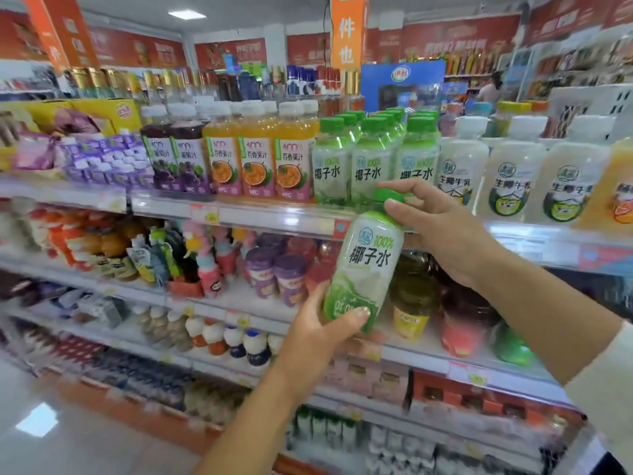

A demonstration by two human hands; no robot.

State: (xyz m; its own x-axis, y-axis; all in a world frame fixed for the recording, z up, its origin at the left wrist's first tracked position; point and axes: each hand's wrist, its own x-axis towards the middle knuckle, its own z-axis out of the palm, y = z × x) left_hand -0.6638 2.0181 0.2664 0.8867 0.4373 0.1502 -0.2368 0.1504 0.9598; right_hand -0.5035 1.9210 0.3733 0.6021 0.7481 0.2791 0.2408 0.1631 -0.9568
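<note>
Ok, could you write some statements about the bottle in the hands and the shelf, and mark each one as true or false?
1. Both the left hand and the right hand hold the coconut water bottle. True.
2. The left hand grips the bottle at its cap. False: it grips the bottom end; the right hand is at the green cap.
3. The orange juice bottles on the shelf have green caps. False: their caps are white.
4. Bottles with the same label stand on the shelf behind the held one. True.
5. The held bottle stands upright on the shelf. False: it is tilted, in the air before the shelf.
</note>
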